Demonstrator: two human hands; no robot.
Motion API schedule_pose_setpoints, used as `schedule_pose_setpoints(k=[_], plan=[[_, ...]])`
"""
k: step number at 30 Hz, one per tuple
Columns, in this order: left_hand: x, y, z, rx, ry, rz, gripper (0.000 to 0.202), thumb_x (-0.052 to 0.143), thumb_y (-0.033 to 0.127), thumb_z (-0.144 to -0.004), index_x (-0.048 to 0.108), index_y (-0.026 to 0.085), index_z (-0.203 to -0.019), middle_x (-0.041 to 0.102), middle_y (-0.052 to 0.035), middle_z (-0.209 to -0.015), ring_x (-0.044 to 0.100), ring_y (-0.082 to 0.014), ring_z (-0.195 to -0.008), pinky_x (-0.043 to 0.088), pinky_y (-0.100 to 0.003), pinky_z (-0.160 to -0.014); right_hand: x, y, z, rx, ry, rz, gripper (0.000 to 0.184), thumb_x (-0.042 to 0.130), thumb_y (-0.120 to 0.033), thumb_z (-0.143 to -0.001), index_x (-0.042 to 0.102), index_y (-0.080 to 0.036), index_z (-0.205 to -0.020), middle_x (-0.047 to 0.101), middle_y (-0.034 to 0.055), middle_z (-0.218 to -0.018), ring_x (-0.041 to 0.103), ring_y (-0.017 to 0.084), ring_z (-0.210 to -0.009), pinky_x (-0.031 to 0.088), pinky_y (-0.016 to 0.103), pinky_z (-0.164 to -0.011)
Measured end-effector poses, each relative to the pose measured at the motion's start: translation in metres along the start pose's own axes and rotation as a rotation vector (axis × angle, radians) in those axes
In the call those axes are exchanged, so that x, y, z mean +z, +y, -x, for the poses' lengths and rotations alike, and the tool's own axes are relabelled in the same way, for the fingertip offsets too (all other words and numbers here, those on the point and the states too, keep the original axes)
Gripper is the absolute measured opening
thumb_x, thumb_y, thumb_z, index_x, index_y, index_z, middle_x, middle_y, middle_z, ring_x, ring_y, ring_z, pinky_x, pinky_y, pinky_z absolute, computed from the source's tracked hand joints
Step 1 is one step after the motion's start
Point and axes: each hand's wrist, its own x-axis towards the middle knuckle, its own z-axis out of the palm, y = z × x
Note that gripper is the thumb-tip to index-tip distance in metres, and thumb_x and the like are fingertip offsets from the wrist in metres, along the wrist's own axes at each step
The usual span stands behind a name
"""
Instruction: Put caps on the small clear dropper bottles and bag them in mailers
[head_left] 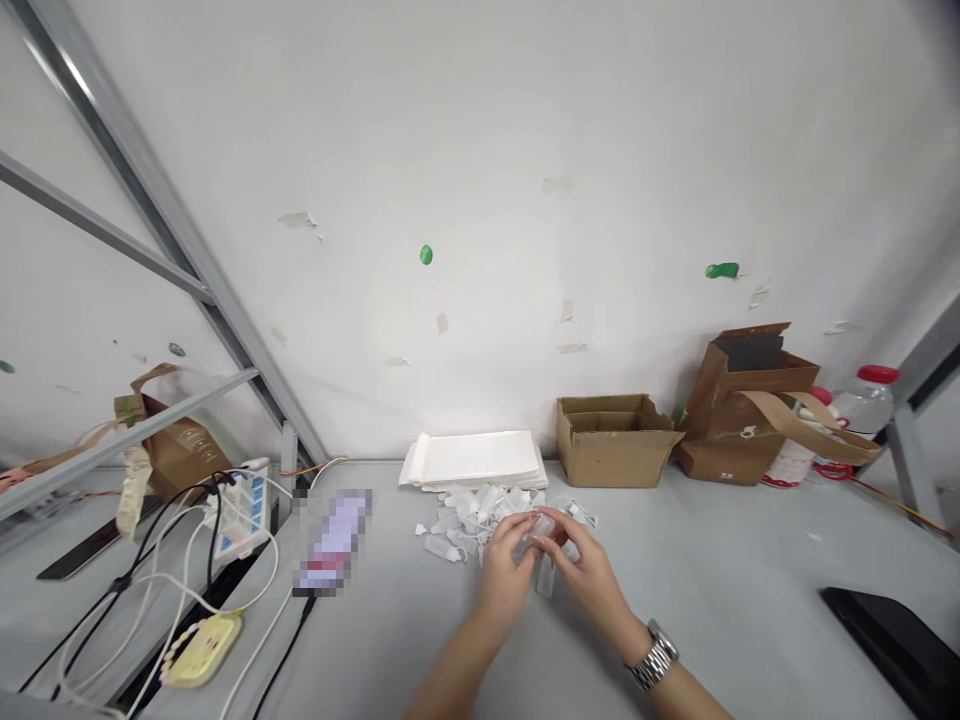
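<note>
Between my two hands is a small translucent plastic piece point(535, 533), pinched at their fingertips. My left hand point(504, 568) has its fingers closed on the left side of it. From the other side my right hand point(589, 568), with a metal watch point(654, 655) at the wrist, grips it with thumb and fingers. Fingers partly cover the piece, so its exact kind cannot be made out. Just beyond the hands lies a loose pile of similar whitish plastic pieces point(459, 512). A single clear piece point(545, 578) rests on the table below the right fingers.
White flat sheets or envelopes point(480, 458) are stacked behind the pile. A cardboard box point(619, 455) and a brown paper bag point(739, 410) stand right of them. At left lie a blurred-out phone point(335, 540), a power strip point(244, 515) and tangled cables. A black object point(892, 640) sits far right.
</note>
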Motion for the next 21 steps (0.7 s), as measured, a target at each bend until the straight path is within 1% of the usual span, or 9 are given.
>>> schedule_pose_setpoints(k=[2,4,6,8,11,13,15,17,21], plan=[[0.002,0.004,0.003,0.016,-0.002,-0.041,0.03,0.057,0.014,-0.07,0.068,0.025,-0.096,0.065,-0.0062,-0.102,0.058,-0.0209,-0.1,0.043,-0.039,-0.093,0.001,0.001,-0.001,0.035,0.008,-0.04,0.027,0.056,-0.039,-0.078,0.061,-0.022,-0.098,0.064,0.0054,-0.087,0.057,0.018,-0.071,0.047,0.032,-0.07],[0.003,0.007,0.003,0.008,-0.003,-0.001,0.03,0.06,0.013,-0.067,0.069,0.025,-0.094,0.066,-0.0058,-0.101,0.058,-0.0209,-0.099,0.044,-0.038,-0.092,0.001,0.001,-0.002,0.07,0.035,-0.106,0.026,0.057,-0.041,-0.077,0.06,-0.02,-0.092,0.063,0.0045,-0.082,0.056,0.017,-0.068,0.047,0.03,-0.064],[0.002,0.007,0.0,-0.049,0.027,0.125,0.026,0.066,0.016,-0.063,0.07,0.023,-0.088,0.067,-0.0068,-0.099,0.06,-0.0219,-0.097,0.045,-0.038,-0.09,-0.002,0.0,-0.004,0.105,0.083,-0.197,0.028,0.06,-0.044,-0.074,0.058,-0.019,-0.088,0.06,0.0021,-0.073,0.054,0.015,-0.061,0.047,0.028,-0.058],[0.0,0.005,-0.005,-0.155,0.091,0.308,0.021,0.069,0.024,-0.062,0.07,0.019,-0.083,0.069,-0.0082,-0.094,0.062,-0.0229,-0.092,0.047,-0.039,-0.087,-0.007,-0.003,-0.007,0.142,0.139,-0.307,0.031,0.062,-0.047,-0.072,0.055,-0.019,-0.085,0.058,-0.0003,-0.066,0.053,0.014,-0.055,0.045,0.028,-0.054],[-0.007,0.004,-0.011,-0.298,0.181,0.544,0.024,0.072,0.033,-0.061,0.068,0.015,-0.075,0.071,-0.009,-0.086,0.066,-0.0238,-0.084,0.046,-0.042,-0.087,-0.016,-0.007,-0.013,0.175,0.228,-0.44,0.032,0.063,-0.047,-0.071,0.052,-0.02,-0.084,0.058,-0.0011,-0.064,0.053,0.013,-0.053,0.045,0.028,-0.056],[-0.011,0.007,-0.013,-0.337,0.209,0.63,0.029,0.074,0.036,-0.058,0.067,0.014,-0.075,0.072,-0.0096,-0.086,0.067,-0.0248,-0.083,0.045,-0.043,-0.089,-0.019,-0.008,-0.016,0.192,0.256,-0.487,0.032,0.064,-0.046,-0.071,0.052,-0.02,-0.084,0.059,-0.0009,-0.064,0.053,0.013,-0.054,0.046,0.029,-0.059],[-0.014,0.013,-0.013,-0.353,0.212,0.685,0.032,0.075,0.036,-0.058,0.066,0.013,-0.078,0.072,-0.0106,-0.087,0.067,-0.0259,-0.085,0.043,-0.044,-0.091,-0.018,-0.007,-0.017,0.215,0.235,-0.511,0.034,0.067,-0.046,-0.068,0.052,-0.019,-0.083,0.06,-0.0011,-0.064,0.054,0.013,-0.055,0.046,0.029,-0.059],[-0.015,0.016,-0.012,-0.357,0.186,0.732,0.031,0.075,0.036,-0.059,0.066,0.012,-0.078,0.071,-0.012,-0.09,0.065,-0.0267,-0.09,0.041,-0.044,-0.094,-0.012,-0.006,-0.015,0.235,0.18,-0.523,0.038,0.071,-0.047,-0.062,0.053,-0.019,-0.081,0.06,-0.0011,-0.065,0.054,0.013,-0.054,0.045,0.029,-0.056],[-0.012,0.014,-0.01,-0.395,0.14,0.815,0.028,0.074,0.034,-0.062,0.068,0.013,-0.079,0.071,-0.0124,-0.095,0.061,-0.0264,-0.101,0.038,-0.041,-0.098,0.005,-0.003,-0.008,0.261,0.11,-0.534,0.039,0.074,-0.047,-0.058,0.054,-0.019,-0.076,0.06,-0.0011,-0.063,0.055,0.013,-0.054,0.045,0.029,-0.056]])
